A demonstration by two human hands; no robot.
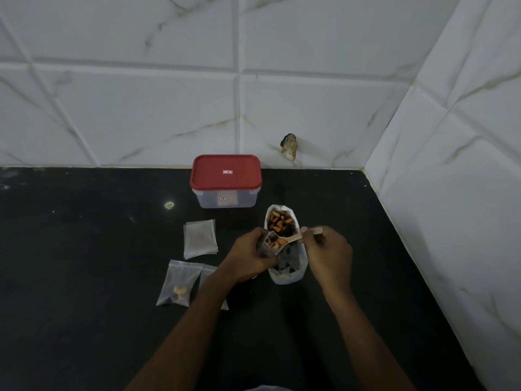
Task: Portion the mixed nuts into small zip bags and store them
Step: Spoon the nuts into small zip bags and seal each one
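A large clear bag of mixed nuts (282, 221) stands open on the black counter (84, 249). My left hand (248, 258) grips a small zip bag (266, 246) held open just left of the big bag. My right hand (327, 252) pinches the handle of a wooden spoon (293, 239) whose bowl, loaded with nuts, rests at the small bag's mouth. A small zip bag with a few nuts (177, 283) lies flat at the left, and another small bag (208, 275) beside it is partly hidden by my left forearm.
A stack of empty small zip bags (200, 238) lies left of my hands. A clear box with a red lid (225, 179) stands shut by the tiled back wall. A tiled side wall closes the counter on the right.
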